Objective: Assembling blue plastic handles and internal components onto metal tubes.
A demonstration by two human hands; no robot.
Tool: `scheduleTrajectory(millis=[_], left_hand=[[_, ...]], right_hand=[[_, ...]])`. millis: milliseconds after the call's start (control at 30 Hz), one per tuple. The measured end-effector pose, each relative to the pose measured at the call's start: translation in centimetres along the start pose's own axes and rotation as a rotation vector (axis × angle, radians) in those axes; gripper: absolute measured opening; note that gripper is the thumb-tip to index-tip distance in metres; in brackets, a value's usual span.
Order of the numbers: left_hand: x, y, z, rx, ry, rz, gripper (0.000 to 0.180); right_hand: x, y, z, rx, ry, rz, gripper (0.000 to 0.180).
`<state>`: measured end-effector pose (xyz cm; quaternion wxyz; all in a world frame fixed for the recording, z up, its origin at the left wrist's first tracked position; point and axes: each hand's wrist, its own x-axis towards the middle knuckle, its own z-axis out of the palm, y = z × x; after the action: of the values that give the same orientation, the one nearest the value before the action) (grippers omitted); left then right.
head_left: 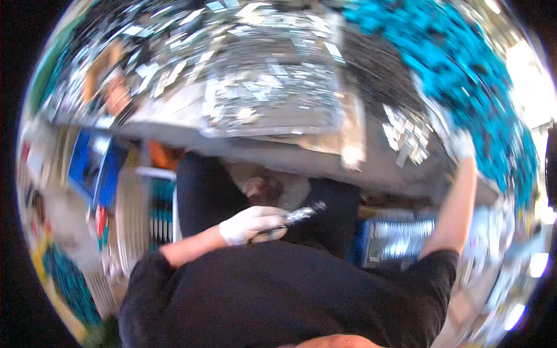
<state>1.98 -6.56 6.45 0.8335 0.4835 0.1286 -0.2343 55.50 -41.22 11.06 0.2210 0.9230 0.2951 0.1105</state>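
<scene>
My left hand (pixel 253 225), in a white glove, is closed in front of my body above my lap. It holds a dark, narrow thing with shiny silvery bits (pixel 303 214), whose kind the blur hides. My right arm stretches out to the far right. The gloved right hand (pixel 462 145) is at the near edge of a large heap of teal pieces (pixel 464 75); its fingers are smeared by motion. Left of that hand, a small pile of flat silvery pieces (pixel 406 134) lies on the dark worktop (pixel 272 149).
A clear tray (pixel 270 132) of silvery pieces stands mid-worktop, beside a tan strip (pixel 352 130). More metal pieces (pixel 174 52) spread at the far left, near a blurred brown object (pixel 104 72). Blue bins (pixel 93 165) and a blue crate (pixel 397 240) flank my legs below the worktop.
</scene>
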Motion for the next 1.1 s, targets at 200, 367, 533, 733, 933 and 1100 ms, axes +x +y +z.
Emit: scheduleTrajectory(millis=[200,367,533,733,933,1100], left_hand=[[0.3,-1.2,0.0,-0.074,0.035,0.07,0.04],[-0.2,-1.5,-0.1,-0.129,-0.03,0.061,0.035],[-1.1,-2.1,0.3,-0.213,-0.013,0.093,0.042],[-3.1,-2.7,1.6,-0.222,0.033,0.138,0.042],[-4.6,-3.6,2.6,-0.219,0.097,0.204,0.037],[-5.3,-3.3,3.3,-0.268,0.103,0.191,0.023]], right_hand=[[1.9,-0.4,-1.7,0.111,-0.047,0.309,0.043],[-3.8,4.2,-8.5,0.487,0.461,0.429,0.05],[-10.1,8.0,-8.6,0.942,0.614,0.313,0.043],[-11.7,1.8,-5.5,0.86,0.588,0.379,0.046],[-13.3,-4.1,-2.8,1.106,0.501,0.296,0.058],[-16.0,-5.7,-4.8,0.94,0.563,0.343,0.057]])
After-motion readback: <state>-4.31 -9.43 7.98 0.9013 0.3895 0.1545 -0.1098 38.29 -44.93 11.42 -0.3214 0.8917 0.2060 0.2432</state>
